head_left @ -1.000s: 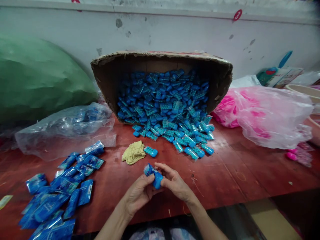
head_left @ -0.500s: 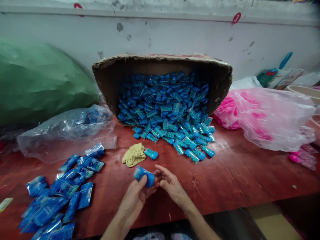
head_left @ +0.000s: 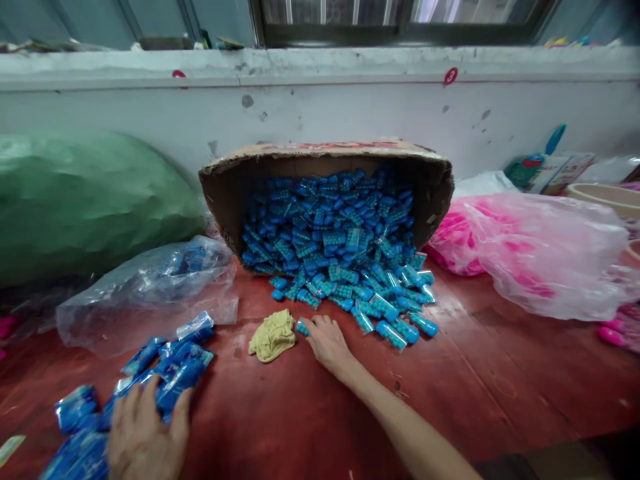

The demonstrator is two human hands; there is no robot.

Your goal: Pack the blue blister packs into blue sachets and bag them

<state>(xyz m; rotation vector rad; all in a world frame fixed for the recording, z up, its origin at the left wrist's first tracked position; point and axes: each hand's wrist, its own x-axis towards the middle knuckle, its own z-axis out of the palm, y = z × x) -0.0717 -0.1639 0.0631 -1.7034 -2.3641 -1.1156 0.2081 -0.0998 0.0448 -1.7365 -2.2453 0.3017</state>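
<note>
Near left, the left hand (head_left: 143,437) lies flat, fingers spread, on a heap of blue packets (head_left: 165,373) — gripping nothing. Further right, past a yellow cloth (head_left: 273,335), the right hand (head_left: 326,341) closes its fingertips on a loose blue piece (head_left: 301,327) lying on the red bench (head_left: 475,380) — near the tipped carton (head_left: 325,160).

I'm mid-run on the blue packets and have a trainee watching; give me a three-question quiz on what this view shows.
1. True or false: the cardboard box lies tipped on its side with blue pieces spilling onto the red table.
2. What is the right hand touching? A) the pink bag B) a blue piece beside the yellow cloth C) the green sack
3. Fill in: the left hand rests on the pile of blue ____.

Key: 1 true; 2 B; 3 packets.
</note>
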